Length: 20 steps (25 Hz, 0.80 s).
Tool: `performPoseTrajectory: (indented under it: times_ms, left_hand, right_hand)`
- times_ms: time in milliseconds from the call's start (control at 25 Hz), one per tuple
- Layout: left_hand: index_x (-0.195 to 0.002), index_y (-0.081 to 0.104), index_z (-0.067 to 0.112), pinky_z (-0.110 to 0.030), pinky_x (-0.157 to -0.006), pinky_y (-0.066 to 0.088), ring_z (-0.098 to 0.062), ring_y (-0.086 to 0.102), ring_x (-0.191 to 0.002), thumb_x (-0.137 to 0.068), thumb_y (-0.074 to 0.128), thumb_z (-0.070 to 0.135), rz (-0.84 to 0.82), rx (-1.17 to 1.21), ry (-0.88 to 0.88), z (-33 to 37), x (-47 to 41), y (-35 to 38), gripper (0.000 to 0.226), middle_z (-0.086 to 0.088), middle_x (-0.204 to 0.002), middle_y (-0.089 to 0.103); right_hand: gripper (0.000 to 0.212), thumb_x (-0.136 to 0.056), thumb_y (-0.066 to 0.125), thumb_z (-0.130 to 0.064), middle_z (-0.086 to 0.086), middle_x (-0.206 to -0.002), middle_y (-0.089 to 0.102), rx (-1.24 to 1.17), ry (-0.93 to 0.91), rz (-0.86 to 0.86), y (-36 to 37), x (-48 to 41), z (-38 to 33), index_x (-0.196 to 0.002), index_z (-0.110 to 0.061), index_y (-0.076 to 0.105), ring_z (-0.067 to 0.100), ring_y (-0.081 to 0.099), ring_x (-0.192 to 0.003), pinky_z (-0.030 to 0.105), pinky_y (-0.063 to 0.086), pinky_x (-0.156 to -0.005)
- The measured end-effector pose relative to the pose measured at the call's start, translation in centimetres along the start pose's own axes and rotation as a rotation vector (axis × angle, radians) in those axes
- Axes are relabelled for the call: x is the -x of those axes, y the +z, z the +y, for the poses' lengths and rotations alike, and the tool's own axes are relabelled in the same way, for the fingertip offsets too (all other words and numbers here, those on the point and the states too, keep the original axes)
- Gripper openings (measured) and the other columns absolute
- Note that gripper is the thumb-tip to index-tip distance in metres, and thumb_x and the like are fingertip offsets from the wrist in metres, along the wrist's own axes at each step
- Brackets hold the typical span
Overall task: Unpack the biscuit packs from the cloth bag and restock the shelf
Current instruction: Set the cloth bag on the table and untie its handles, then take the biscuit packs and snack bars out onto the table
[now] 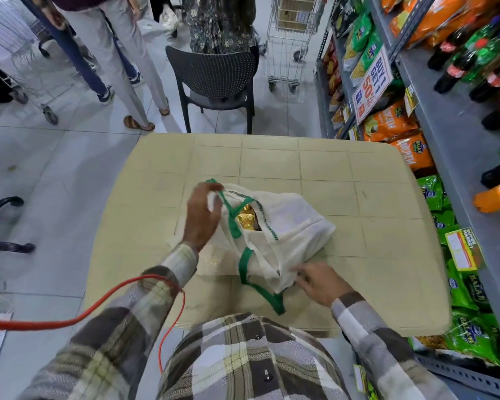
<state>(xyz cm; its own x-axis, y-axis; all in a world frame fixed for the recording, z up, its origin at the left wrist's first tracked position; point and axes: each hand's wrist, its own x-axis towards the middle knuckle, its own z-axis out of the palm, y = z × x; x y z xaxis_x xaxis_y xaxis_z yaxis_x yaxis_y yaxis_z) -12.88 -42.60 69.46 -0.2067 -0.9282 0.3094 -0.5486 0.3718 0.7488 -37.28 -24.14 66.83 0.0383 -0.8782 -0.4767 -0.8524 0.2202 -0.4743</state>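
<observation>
**Gold pack in the bag mouth, nearer the left hand**

Head view: cloth bag (pixel 286 226) lying slumped on the beige table (pixel 358 180), mouth opening toward the left. Left hand (pixel 202 217) pinched on a green handle (pixel 218 189), lifting the rim. Right hand (pixel 321 281) closed on loose cloth at the near edge, holding the bag down. Gold biscuit pack (pixel 246 217) showing inside the opening, just right of the left hand, well up from the right. Long axis of the pack mostly hidden. Shelf (pixel 445 157) to the right. Likely next: reaching in through the mouth.

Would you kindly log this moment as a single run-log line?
phase: opening bag | left hand: pinching green handle | right hand: gripping cloth bag edge | gold pack: inside | table: bag resting
</observation>
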Motion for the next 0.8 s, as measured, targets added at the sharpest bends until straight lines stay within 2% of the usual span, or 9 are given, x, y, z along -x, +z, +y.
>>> performPoseTrajectory:
  times_ms: [80, 160, 240, 360, 440, 520, 600, 680, 800]
  left_hand:
    - [-0.115, 0.060, 0.011, -0.034, -0.090, 0.052, -0.020, 0.061, -0.101, -0.090, 0.050, -0.001, -0.401, -0.152, 0.348, 0.2, 1.9, 1.9, 0.030, -0.010, -0.115, 0.064]
    - [-0.123, 0.056, 0.012, -0.031, -0.083, 0.051, -0.023, 0.062, -0.099, -0.093, 0.043, 0.004, -0.537, -0.423, 0.550, -0.1, 2.8, 3.7, 0.033, -0.008, -0.121, 0.062]
    - [-0.130, 0.048, 0.013, -0.034, -0.081, 0.053, -0.025, 0.063, -0.098, -0.100, 0.039, 0.012, -0.579, -0.645, 0.455, -0.9, 3.0, 4.4, 0.032, -0.009, -0.127, 0.059]
    - [-0.119, 0.049, 0.016, -0.038, -0.071, 0.056, -0.028, 0.065, -0.083, -0.101, 0.037, 0.019, -0.707, -0.869, 0.242, -1.9, 3.5, 2.8, 0.021, -0.008, -0.108, 0.068]
    - [-0.113, 0.059, 0.019, -0.035, -0.072, 0.054, -0.027, 0.069, -0.088, -0.097, 0.048, 0.020, -0.805, -1.019, 0.185, -2.4, 4.2, 1.4, 0.019, -0.004, -0.102, 0.072]
    - [-0.109, 0.066, 0.022, -0.032, -0.075, 0.051, -0.023, 0.070, -0.095, -0.092, 0.058, 0.026, -0.885, -1.142, 0.013, -2.9, 4.3, -0.7, 0.020, 0.001, -0.102, 0.072]
    - [-0.112, 0.066, 0.026, -0.031, -0.079, 0.051, -0.021, 0.069, -0.099, -0.085, 0.063, 0.036, -0.849, -1.166, -0.250, -4.6, 3.3, -3.7, 0.028, 0.005, -0.106, 0.071]
    - [-0.112, 0.064, 0.028, -0.032, -0.081, 0.050, -0.022, 0.068, -0.098, -0.079, 0.062, 0.043, -0.841, -1.090, -0.452, -5.7, 2.4, -6.0, 0.036, 0.003, -0.106, 0.069]
    - [-0.118, 0.060, 0.028, -0.034, -0.085, 0.051, -0.022, 0.066, -0.103, -0.079, 0.063, 0.037, -0.913, -1.047, -0.469, -5.3, 4.0, -5.0, 0.040, 0.003, -0.111, 0.067]
  right_hand:
    - [0.025, -0.099, 0.053, -0.018, 0.001, -0.109, 0.071, -0.112, -0.178, 0.281, -1.9, -3.3, -2.8, -0.116, -0.023, 0.070, 0.012, 0.063, -0.097, 0.021, 0.047, -0.087]
    - [0.028, -0.098, 0.050, -0.007, 0.003, -0.116, 0.069, -0.094, -0.295, 0.316, -2.8, -6.7, -5.4, -0.117, -0.018, 0.068, 0.015, 0.062, -0.105, 0.021, 0.046, -0.095]
    - [0.033, -0.100, 0.045, -0.008, 0.007, -0.132, 0.061, 0.057, -0.296, 0.171, -2.2, -9.3, -6.4, -0.129, -0.016, 0.057, 0.024, 0.060, -0.113, 0.032, 0.047, -0.100]
    - [0.037, -0.102, 0.041, -0.016, 0.011, -0.136, 0.054, 0.307, -0.221, 0.002, -0.6, -10.9, -5.4, -0.139, -0.017, 0.039, 0.033, 0.061, -0.108, 0.042, 0.047, -0.091]
    - [0.040, -0.095, 0.048, -0.012, 0.008, -0.124, 0.064, 0.530, -0.190, -0.037, 0.2, -10.8, -4.3, -0.134, -0.020, 0.046, 0.028, 0.065, -0.102, 0.041, 0.041, -0.091]
    - [0.030, -0.091, 0.048, -0.014, 0.001, -0.112, 0.071, 0.712, -0.035, -0.019, -1.1, -10.2, -2.8, -0.115, -0.023, 0.063, 0.021, 0.067, -0.100, 0.039, 0.036, -0.097]
    - [0.021, -0.090, 0.048, -0.022, -0.003, -0.105, 0.073, 0.712, 0.229, 0.045, -3.5, -9.5, 0.1, -0.100, -0.023, 0.066, 0.018, 0.068, -0.097, 0.037, 0.035, -0.096]
    - [0.014, -0.087, 0.051, -0.031, -0.002, -0.102, 0.070, 0.639, 0.409, 0.084, -5.8, -8.3, 2.8, -0.094, -0.024, 0.062, 0.022, 0.068, -0.094, 0.034, 0.038, -0.084]
    - [0.033, -0.081, 0.063, -0.038, 0.001, -0.108, 0.068, 0.512, 0.450, 0.039, -5.7, -7.1, 3.1, -0.110, -0.023, 0.062, 0.025, 0.067, -0.099, 0.031, 0.043, -0.077]
